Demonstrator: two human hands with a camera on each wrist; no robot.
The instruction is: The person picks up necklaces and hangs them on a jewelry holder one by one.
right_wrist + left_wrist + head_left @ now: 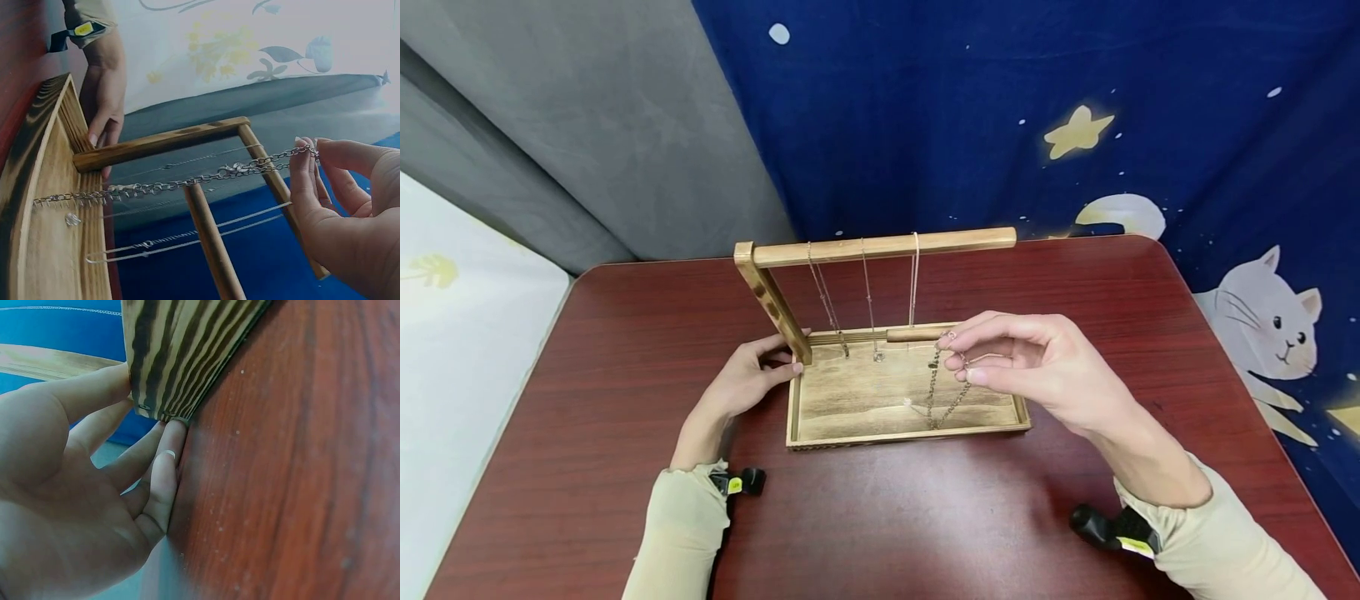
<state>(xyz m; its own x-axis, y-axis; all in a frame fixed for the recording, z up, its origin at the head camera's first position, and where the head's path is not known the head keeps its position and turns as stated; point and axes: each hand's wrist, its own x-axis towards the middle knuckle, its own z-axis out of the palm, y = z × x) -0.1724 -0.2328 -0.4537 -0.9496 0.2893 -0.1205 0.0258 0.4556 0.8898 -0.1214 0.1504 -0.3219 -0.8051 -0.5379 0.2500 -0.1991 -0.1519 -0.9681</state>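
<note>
A wooden jewelry stand (778,308) with a tray base (880,442) stands on the table. My left hand (745,377) holds its left side at the foot of the post, thumb in front and fingers behind. In the left wrist view, the fingers of that hand (81,444) meet the stand's striped corner (187,356). Above the tray's right part, my right hand (1037,358) pinches a silvery chain necklace (932,392) between thumb and fingertips. The right wrist view shows the chain (156,187) hanging in a long loop, its lower end near the tray.
Several thin necklaces (868,292) hang from the stand's top bar (970,240), whose right end is free. A shorter lower bar (913,335) lies behind the pinched chain. Around the stand is a reddish-brown table (647,333), with grey and blue curtains (910,108) behind it.
</note>
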